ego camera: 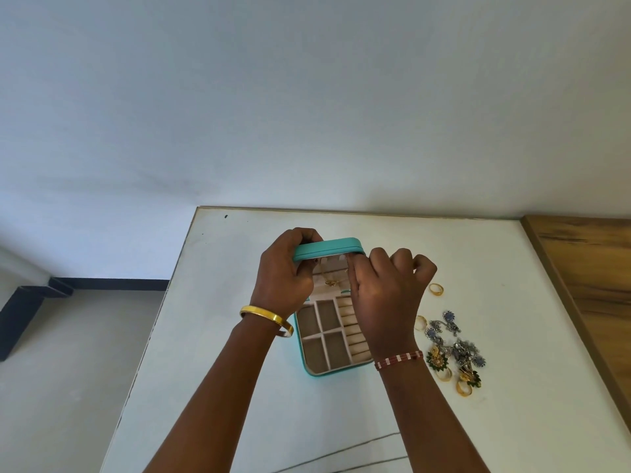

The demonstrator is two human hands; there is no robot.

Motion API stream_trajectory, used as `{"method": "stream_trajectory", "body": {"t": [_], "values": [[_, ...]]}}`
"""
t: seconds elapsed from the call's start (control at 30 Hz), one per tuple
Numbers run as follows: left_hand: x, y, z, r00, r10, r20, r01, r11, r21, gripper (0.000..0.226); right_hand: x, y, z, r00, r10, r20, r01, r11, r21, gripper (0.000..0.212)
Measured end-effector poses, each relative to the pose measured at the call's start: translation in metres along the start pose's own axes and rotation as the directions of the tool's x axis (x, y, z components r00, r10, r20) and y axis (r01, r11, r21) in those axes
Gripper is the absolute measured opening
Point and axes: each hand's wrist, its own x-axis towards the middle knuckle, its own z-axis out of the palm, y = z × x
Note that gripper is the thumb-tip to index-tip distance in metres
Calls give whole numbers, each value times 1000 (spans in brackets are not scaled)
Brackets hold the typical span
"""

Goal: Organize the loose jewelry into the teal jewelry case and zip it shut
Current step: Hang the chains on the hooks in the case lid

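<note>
White tabletop bears an open teal zip-up jewelry case; left hand grips its lid, right hand pinching inside, what I cannot tell

One teal case; two hands; one gold bangle; one beaded bracelet.

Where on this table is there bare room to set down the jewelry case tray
Bare white table lies left of the teal jewelry case, and behind it toward the wall. Right of the case is crowded: the earring and ring pile and a lone gold ring.
</note>
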Motion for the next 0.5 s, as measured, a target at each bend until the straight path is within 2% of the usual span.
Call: {"method": "stream_trajectory", "body": {"t": [0.23,0.4,0.5], "values": [[1,1,0,1000,-13,8,13,1000,-9,28,-7,8,2,998,-62,1,62,997,40,8],[1,0,-1,1000,-10,7,10,1000,-27,29,-9,8,-2,1000,4,-8,-2,979,202,17],[0,-2,-3,1000,-10,-2,10,1000,-29,31,-8,7,-6,990,134,52,-143,921,362,12]]}}
